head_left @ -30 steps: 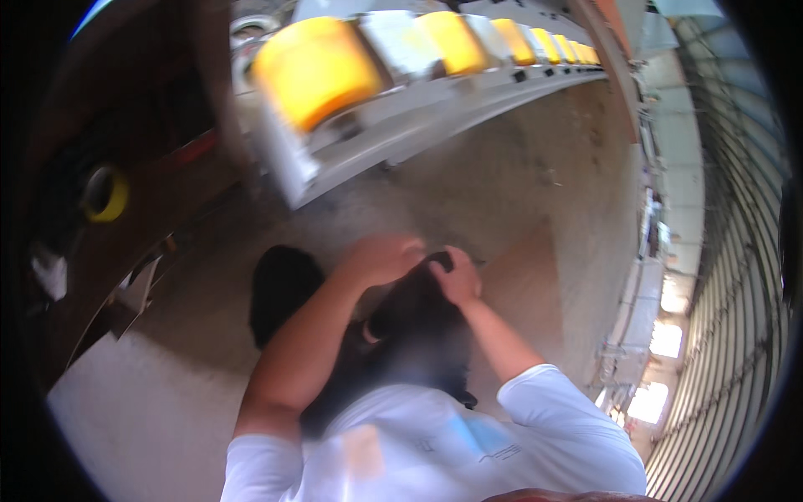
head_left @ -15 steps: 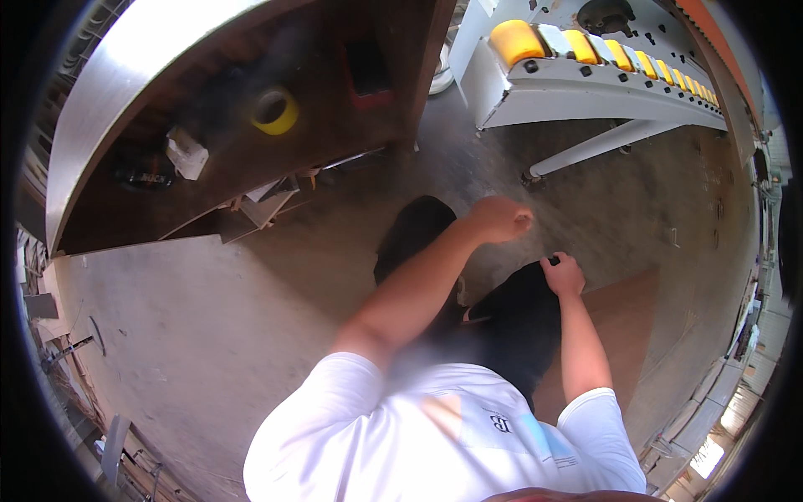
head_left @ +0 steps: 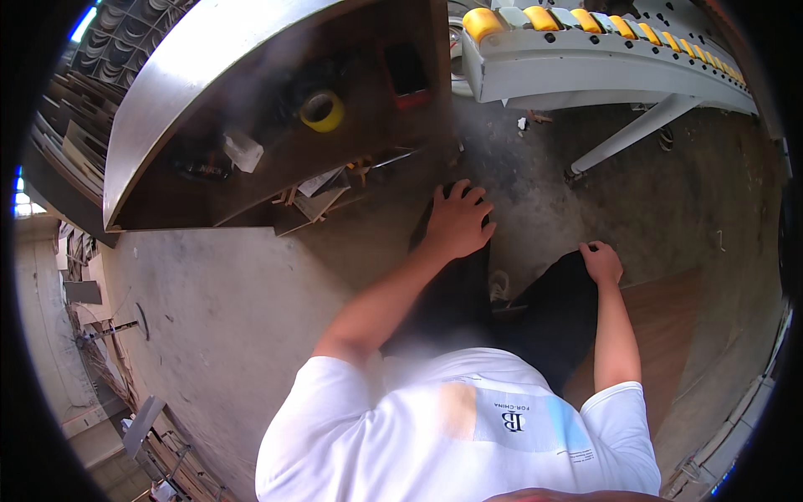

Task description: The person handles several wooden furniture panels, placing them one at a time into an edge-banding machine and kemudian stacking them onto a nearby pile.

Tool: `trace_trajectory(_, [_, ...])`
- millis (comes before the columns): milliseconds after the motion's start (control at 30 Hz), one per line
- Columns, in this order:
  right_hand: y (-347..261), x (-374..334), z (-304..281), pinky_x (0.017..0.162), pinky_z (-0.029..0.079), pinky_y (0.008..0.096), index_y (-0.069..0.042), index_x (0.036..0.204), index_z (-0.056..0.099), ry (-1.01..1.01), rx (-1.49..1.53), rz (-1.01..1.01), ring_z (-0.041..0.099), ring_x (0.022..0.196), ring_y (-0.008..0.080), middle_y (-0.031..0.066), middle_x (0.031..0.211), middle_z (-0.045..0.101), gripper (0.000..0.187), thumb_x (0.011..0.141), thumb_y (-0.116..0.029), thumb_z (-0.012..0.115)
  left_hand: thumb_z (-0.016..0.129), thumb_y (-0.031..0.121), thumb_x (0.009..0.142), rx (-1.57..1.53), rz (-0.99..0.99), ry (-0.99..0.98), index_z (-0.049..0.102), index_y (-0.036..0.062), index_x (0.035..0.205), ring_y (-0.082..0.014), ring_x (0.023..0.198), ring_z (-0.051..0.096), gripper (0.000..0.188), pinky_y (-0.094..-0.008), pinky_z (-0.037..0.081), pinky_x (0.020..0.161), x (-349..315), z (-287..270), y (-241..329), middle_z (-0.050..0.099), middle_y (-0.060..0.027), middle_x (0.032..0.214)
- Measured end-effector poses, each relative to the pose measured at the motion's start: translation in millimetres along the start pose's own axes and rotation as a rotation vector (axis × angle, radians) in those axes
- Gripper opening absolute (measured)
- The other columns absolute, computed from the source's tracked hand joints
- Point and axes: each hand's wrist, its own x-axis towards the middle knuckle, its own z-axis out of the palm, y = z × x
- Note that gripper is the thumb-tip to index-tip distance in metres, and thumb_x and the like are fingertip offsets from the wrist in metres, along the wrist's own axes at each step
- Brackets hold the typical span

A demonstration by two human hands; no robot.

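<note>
While the left hand (head_left: 458,221) is lying flat and spread on the left knee (head_left: 456,276) near the middle of the frame, the right hand (head_left: 601,262) is resting curled on the right knee (head_left: 562,289), holding nothing, probably bracing to stand up.

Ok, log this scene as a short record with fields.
left hand: spread flat on the left knee, black trousers
right hand: curled on the right knee
bench: dark wood, ahead on the left
on bench: yellow tape roll
conveyor: grey frame with yellow rollers, ahead on the right
floor: grey concrete
</note>
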Motion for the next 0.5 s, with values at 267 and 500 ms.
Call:
trace_trajectory(267, [19,3,9,0.098,0.052,0.0454,-0.019,0.121,0.076,0.045,0.025,-0.030,0.065,0.120,0.0337,0.0113,0.128,0.071,0.054,0.088,-0.059,0.060,0.060,0.045,0.093,0.017,-0.029,-0.406,0.075,0.0125,0.118,-0.0292,0.130,0.053,0.044,-0.0615,0.037,0.109,49,-6,15,0.067,-0.0095,0.126])
trace_trajectory(500, [23,-4,12,0.097,0.053,0.0466,-0.014,0.117,0.077,0.103,0.078,-0.061,0.066,0.119,0.0362,0.0149,0.125,0.072,0.053,0.087,-0.054,0.060,0.060,0.049,0.089,0.096,-0.093,-0.485,0.075,0.0138,0.117,-0.0330,0.122,0.063,0.048,-0.0516,0.049,0.100,72,4,13,0.070,-0.0112,0.128])
